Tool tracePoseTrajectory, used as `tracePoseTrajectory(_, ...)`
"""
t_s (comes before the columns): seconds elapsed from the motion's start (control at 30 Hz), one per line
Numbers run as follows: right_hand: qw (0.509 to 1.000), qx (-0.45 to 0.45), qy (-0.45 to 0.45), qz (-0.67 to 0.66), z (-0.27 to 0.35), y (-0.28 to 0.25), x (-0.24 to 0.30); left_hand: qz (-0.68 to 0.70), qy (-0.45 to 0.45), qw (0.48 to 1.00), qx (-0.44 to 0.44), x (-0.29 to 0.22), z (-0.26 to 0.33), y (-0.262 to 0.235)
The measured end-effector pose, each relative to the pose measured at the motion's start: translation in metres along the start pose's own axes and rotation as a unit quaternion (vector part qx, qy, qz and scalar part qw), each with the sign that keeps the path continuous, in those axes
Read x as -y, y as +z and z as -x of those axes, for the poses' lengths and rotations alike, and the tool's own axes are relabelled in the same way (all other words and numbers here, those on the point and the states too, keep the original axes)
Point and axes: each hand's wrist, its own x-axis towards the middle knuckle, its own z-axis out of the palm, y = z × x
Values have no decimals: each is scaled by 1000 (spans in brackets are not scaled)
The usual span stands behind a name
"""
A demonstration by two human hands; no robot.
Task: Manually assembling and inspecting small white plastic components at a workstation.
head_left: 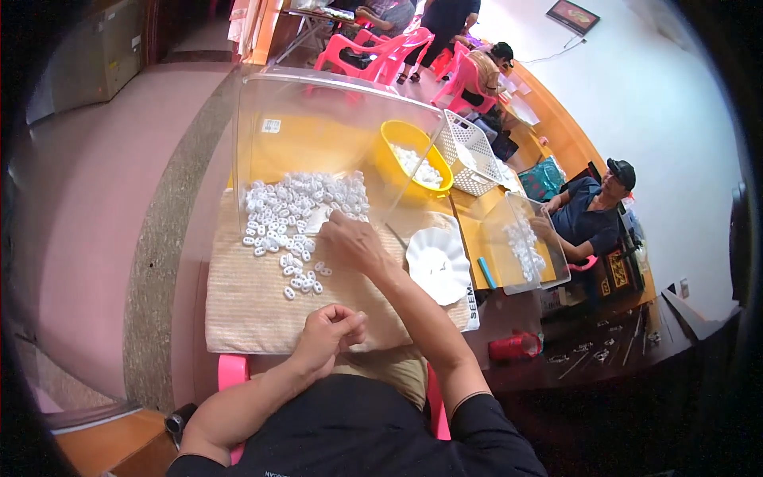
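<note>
My right hand (354,237) reaches to the near right side of a heap of small white plastic pieces, each oval with two dark holes (306,195). Its fingers are bent together at the heap's edge, beside a smooth white patch (318,220); what they pinch is hidden. Closer to my body, my left hand (330,334) is held above the towel (246,310), thumb against curled fingers. Anything in that pinch is too small to make out. Several loose white pieces (298,281) lie between the heap and my left hand.
A clear plastic screen (318,95) stands around the heap. To the right are a white fluted dish (437,266), a yellow basin (389,163) of white pieces and a white basket (469,155). Another person (592,203) sits at the right by a clear bin (556,258); others are farther back.
</note>
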Motion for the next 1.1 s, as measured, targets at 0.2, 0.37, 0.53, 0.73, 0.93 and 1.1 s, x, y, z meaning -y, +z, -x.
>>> tracePoseTrajectory(0.2,1000,-5,3,24,10,-4,2,7,3,1000,2,2,-2,-4)
tracePoseTrajectory(0.37,986,-52,80,-135,40,-13,18,9,6,1000,-8,-3,-1,-6)
tracePoseTrajectory(0.53,933,-36,175,-313,78,-42,46,43,48,997,-45,-5,-3,-3)
tracePoseTrajectory(0.73,777,3,166,-608,120,-44,52,39,47,998,-24,-6,-2,-3)
tracePoseTrajectory(0.93,841,4,125,-526,129,-53,53,21,34,999,-4,0,-6,-8)
tracePoseTrajectory(1.1,796,-8,123,-593,132,-56,56,26,25,999,-1,-2,-3,-3)
